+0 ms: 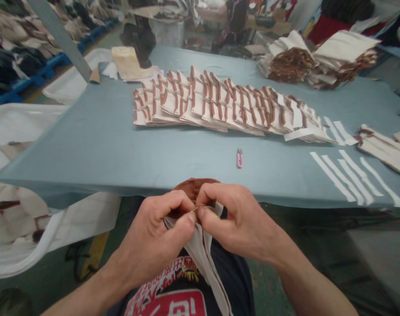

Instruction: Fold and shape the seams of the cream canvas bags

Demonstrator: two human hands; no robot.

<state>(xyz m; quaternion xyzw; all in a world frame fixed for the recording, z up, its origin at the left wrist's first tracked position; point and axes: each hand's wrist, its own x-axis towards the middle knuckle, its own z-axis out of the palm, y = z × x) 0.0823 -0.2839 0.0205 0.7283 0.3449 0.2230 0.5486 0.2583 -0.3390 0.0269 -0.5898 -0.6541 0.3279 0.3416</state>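
**Both hands pinch cloth at the table edge**

The left hand (153, 232) and right hand (236, 219) pinch shut on a white-and-brown cloth piece (200, 245), just off the near edge of the blue table (88, 175). Beyond, open tabletop leads to small pink snips (239, 158), white strips (354, 175) and a fanned row of sewn pieces (219, 101).

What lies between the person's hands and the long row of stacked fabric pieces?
In the head view, pink thread snips lie on the blue table, between the left hand and right hand and the stacked fabric pieces.
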